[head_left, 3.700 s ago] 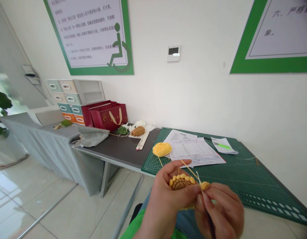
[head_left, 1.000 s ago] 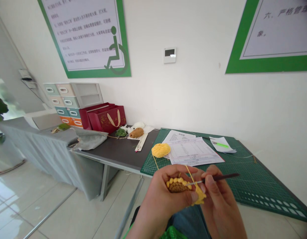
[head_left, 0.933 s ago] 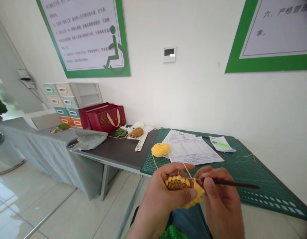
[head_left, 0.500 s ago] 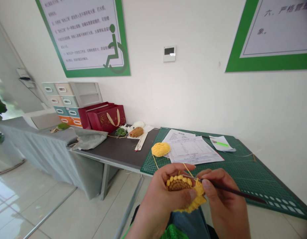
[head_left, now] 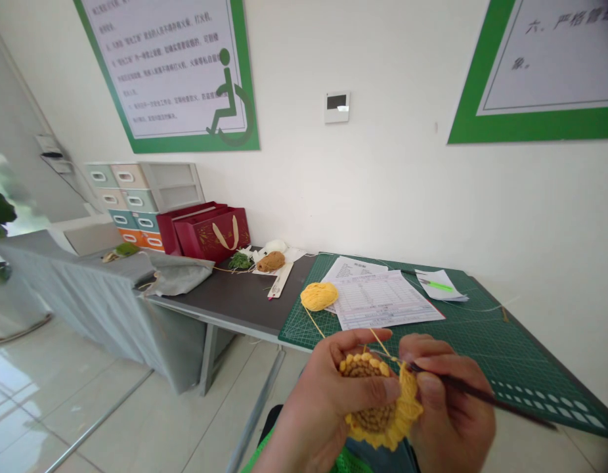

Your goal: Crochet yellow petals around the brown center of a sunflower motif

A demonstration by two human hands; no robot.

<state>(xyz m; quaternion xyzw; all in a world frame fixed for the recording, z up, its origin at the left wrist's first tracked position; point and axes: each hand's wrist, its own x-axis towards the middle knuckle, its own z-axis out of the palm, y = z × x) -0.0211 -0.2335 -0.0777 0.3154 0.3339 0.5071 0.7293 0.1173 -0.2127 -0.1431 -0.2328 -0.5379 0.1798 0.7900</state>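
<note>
A round crocheted piece (head_left: 370, 420), brown in the middle with a yellow petalled rim, is pinched between the thumb and fingers of my left hand (head_left: 333, 394). A yellow strand runs over my left index finger. My right hand (head_left: 452, 401) grips a dark-handled crochet hook (head_left: 501, 399), its thin metal tip at the yellow loops on the upper right of the rim. Beyond my hands, a yellow yarn ball (head_left: 319, 296) lies on the green cutting mat (head_left: 486, 341), its strand leading down to my left hand.
Printed sheets (head_left: 387, 299) and a note pad with a green pen (head_left: 439, 286) lie on the mat. Further left are brown yarn (head_left: 271, 262), green yarn (head_left: 241, 261), a grey cloth (head_left: 180, 274), red gift bags (head_left: 210, 233) and a drawer unit (head_left: 131, 197).
Both hands have shifted slightly right and down with the crocheted piece, which now shows more of its brown centre below my left thumb. The hook's handle extends further right.
</note>
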